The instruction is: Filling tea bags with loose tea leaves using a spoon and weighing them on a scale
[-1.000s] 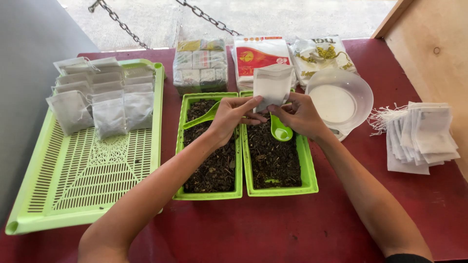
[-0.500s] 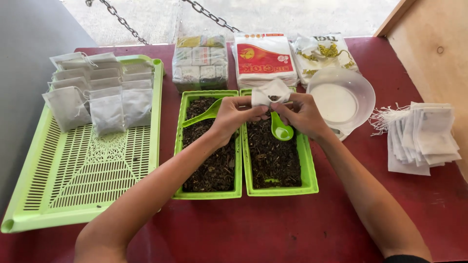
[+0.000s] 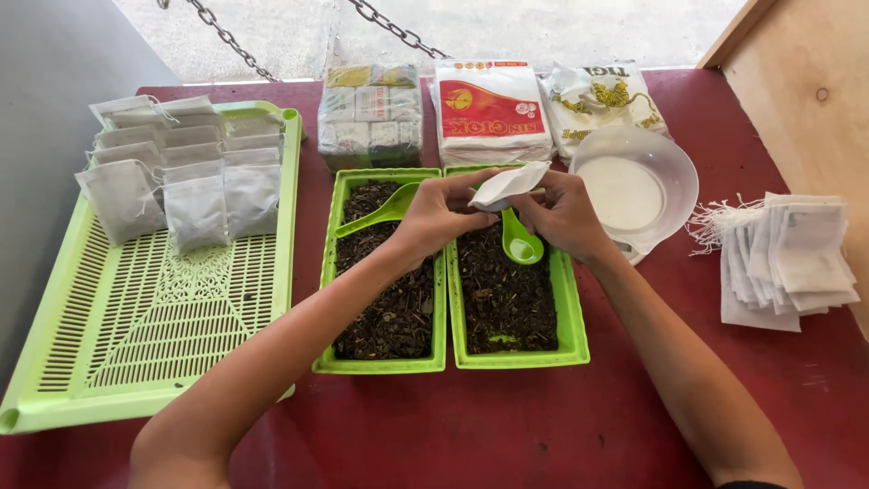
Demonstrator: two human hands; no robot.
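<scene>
Both my hands hold a small white filter bag (image 3: 509, 184) above two green trays of dark loose tea. My left hand (image 3: 439, 215) grips its left end and my right hand (image 3: 563, 215) grips its right end. The bag lies tilted, almost flat. Under it a green scoop (image 3: 520, 243) rests in the right tea tray (image 3: 566, 299). Another green scoop (image 3: 380, 210) lies in the left tea tray (image 3: 327, 299).
A large slotted green tray (image 3: 136, 317) at left holds rows of filled white bags (image 3: 176, 167). A stack of empty white bags (image 3: 783, 258) lies at right. A white bowl (image 3: 634, 186) and several packets (image 3: 493, 109) stand behind the tea trays.
The white bag has tipped from upright to nearly flat between my hands. My hands stay above the tea trays.
</scene>
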